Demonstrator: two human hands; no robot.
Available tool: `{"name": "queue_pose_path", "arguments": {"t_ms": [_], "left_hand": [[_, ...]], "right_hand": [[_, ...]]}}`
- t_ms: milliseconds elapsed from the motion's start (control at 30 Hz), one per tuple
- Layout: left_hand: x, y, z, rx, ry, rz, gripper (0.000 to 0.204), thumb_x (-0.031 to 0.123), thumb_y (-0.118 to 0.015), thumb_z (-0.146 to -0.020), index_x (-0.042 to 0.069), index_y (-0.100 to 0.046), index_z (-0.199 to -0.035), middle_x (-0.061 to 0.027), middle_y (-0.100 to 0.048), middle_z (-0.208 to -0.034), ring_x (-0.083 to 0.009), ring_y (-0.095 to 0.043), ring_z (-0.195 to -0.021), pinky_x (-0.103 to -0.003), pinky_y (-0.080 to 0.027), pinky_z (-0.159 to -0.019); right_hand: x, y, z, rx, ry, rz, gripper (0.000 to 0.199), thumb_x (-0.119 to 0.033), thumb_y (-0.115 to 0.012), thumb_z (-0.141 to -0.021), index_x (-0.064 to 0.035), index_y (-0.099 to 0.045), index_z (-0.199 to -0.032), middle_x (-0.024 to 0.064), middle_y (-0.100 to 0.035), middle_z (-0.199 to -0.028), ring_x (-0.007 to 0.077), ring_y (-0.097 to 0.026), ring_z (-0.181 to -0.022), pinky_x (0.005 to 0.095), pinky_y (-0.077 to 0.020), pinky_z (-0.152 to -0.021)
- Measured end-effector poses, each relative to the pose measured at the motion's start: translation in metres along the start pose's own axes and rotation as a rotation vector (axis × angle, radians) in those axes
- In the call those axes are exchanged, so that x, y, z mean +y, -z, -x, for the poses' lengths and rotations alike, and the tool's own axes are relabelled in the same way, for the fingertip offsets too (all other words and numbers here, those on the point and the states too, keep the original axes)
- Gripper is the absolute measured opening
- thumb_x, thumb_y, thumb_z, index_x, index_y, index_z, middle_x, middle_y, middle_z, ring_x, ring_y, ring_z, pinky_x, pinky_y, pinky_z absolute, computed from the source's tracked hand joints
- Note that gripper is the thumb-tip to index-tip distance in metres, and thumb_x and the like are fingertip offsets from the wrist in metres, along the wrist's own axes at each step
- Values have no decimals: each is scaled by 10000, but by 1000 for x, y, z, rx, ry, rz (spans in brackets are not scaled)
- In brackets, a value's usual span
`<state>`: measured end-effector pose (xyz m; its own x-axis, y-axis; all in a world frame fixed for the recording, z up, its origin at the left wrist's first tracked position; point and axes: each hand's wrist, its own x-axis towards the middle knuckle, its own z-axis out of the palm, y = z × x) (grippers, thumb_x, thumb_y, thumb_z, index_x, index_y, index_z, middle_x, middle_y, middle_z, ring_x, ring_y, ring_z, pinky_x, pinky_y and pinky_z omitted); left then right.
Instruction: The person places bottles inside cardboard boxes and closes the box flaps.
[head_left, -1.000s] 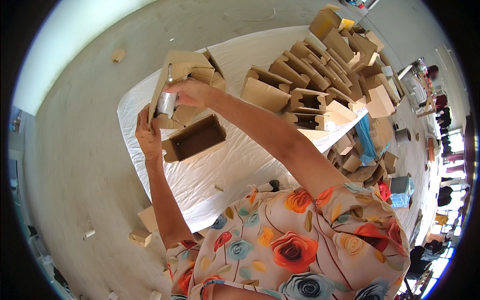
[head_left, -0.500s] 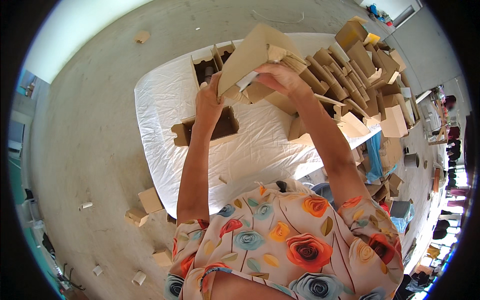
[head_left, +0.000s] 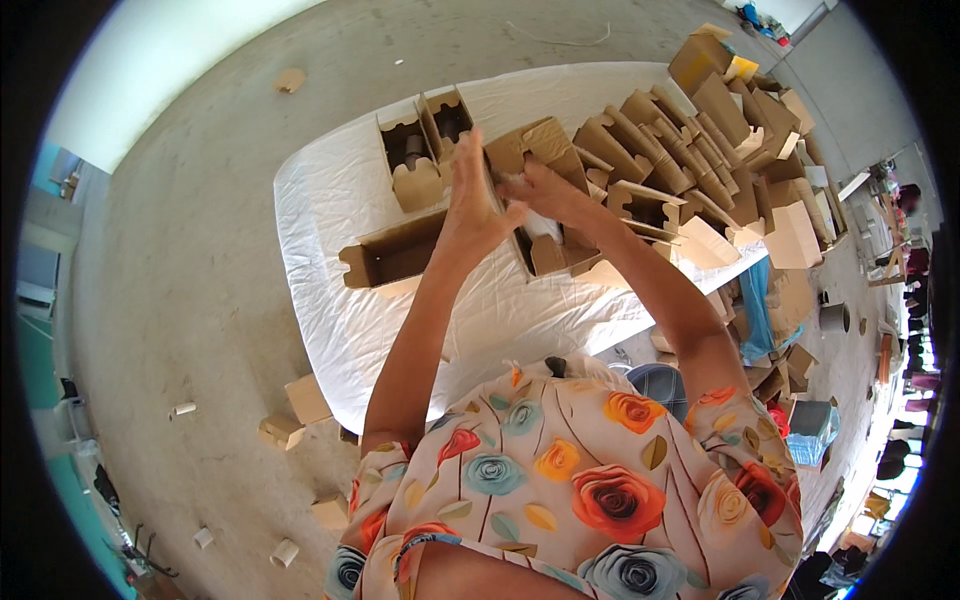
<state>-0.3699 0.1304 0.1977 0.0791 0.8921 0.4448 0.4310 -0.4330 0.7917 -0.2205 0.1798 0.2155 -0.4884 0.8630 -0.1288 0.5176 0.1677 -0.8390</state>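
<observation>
An open brown cardboard box (head_left: 541, 262) stands on the white-covered table in front of me, with something white (head_left: 543, 226) inside it. My left hand (head_left: 474, 205) lies along the box's left side, open, its fingers stretched away from me. Over the box's opening, my right hand (head_left: 548, 190) has its fingers bent down inside, partly hidden and blurred, so their grip cannot be made out. Left of my left hand sits a long open cardboard box (head_left: 398, 252). Beyond it is another open box (head_left: 417, 187) with a dark cylinder (head_left: 413, 150) in it, beside a narrow box (head_left: 447, 113).
A large heap of cardboard boxes and folded inserts (head_left: 690, 150) covers the table's right side. The white table cover (head_left: 330, 215) is wrinkled. Loose cartons (head_left: 308, 399) and small tubes (head_left: 284, 552) lie on the floor at left. A blue plastic bag (head_left: 757, 310) hangs at right.
The box held up and tilted in both hands has come down upright onto the table. My left hand has slid to its side with fingers straightened; my right hand has moved into the opening.
</observation>
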Motion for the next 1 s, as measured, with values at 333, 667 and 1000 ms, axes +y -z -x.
{"name": "queue_pose_path", "arguments": {"t_ms": [333,667,1000], "left_hand": [[-34,-16,0,-239,252,-445,263,8,-586,-742,18,-570,-1004,-201,-596,-1057,-383,-583,-968,-462,-490,-796],[-98,-60,32,-361,445,-567,145,40,-551,-794,32,-644,-906,-206,-642,-948,-384,-625,-900,-450,-512,-773],[-120,-55,35,-231,611,-365,172,68,-536,-783,32,-648,-909,-215,-633,-976,-382,-608,-935,-439,-491,-804]], "right_hand": [[40,-19,23,-184,48,44,523,-237,-691,-786,24,-481,-1188,173,-581,-1111,241,-520,-1081,367,-423,-894],[61,-34,22,-549,111,857,539,-483,-584,-837,2,-561,-1071,197,-622,-980,370,-611,-875,442,-485,-730],[87,-38,35,170,659,367,196,-221,-561,-905,-44,-604,-975,119,-646,-854,330,-621,-710,392,-510,-630]]}}
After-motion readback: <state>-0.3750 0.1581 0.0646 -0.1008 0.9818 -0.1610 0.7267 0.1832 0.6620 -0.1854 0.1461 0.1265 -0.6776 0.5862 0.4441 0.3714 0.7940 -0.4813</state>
